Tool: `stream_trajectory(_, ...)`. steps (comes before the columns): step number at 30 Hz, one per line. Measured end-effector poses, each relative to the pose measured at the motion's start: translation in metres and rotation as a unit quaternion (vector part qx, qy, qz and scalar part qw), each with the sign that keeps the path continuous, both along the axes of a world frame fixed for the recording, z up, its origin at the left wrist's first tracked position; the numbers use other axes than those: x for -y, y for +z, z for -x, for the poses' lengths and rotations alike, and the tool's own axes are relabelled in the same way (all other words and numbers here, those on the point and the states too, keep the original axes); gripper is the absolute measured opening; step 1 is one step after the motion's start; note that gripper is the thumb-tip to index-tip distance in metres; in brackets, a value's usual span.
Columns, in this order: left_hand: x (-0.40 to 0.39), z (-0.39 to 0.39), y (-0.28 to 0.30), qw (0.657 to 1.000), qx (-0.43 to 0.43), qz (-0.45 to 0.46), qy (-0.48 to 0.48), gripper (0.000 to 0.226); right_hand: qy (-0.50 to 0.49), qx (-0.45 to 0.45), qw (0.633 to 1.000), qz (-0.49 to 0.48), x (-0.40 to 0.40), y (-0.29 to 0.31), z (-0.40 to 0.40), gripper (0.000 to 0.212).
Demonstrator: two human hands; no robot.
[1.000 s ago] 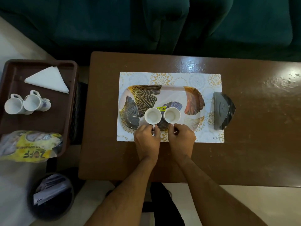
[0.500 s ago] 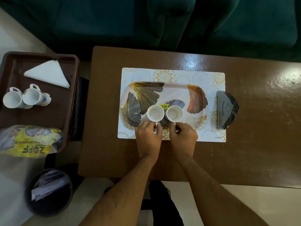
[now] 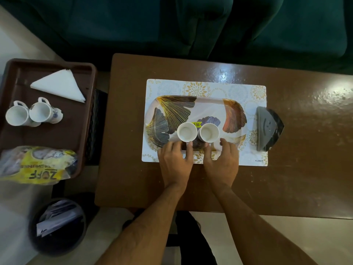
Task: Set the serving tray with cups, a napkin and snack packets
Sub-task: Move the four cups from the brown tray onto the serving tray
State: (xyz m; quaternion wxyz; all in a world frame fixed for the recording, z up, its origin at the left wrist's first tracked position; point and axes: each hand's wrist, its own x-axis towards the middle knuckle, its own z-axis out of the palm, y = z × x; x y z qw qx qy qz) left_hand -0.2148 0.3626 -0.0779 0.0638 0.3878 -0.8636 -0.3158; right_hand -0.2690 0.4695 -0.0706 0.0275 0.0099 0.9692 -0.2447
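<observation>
A leaf-patterned serving tray lies on a placemat on the brown table. Two white cups stand side by side near the tray's front edge. My left hand sits just in front of the left cup with fingers spread and holds nothing. In front of the right cup my right hand is open too, its fingers apart from the cup. On a brown side tray at the left lie a folded white napkin, two more cups and a yellow snack packet.
A dark napkin holder stands at the placemat's right edge. A green sofa runs behind the table. A black bin with papers sits on the floor at the lower left. Bare tabletop extends to the right.
Both hands have let go of the cup handles and drawn back a little, fingers now spread. The two cups stay on the serving tray.
</observation>
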Motion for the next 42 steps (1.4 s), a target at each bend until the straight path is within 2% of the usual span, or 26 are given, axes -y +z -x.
stream_trajectory(5,0.022,-0.011,0.006,0.999,0.001,0.043,0.002,0.045,0.008,-0.039,0.998,-0.04,0.011,0.01,0.001,0.066)
stream_trajectory(12,0.083,-0.022,0.022,0.991,0.024,0.111,-0.066,0.064,0.12,-0.07,0.987,-0.075,0.059,0.027,0.008,0.078)
stream_trajectory(17,0.15,-0.043,0.035,0.98,0.048,0.17,-0.092,0.066,0.188,-0.075,0.976,-0.083,0.125,0.039,-0.001,0.08)
stream_trajectory(31,0.359,-0.12,0.047,0.973,0.089,0.214,-0.015,0.064,0.324,-0.035,0.945,-0.04,0.349,0.034,-0.061,0.081)
stream_trajectory(37,0.425,-0.139,0.032,0.974,0.091,0.205,-0.027,0.065,0.399,-0.018,0.917,-0.016,0.415,0.022,-0.071,0.084)
stream_trajectory(42,0.463,-0.15,0.02,0.968,0.142,0.174,-0.109,0.068,0.508,0.031,0.861,0.019,0.442,0.004,-0.07,0.084)
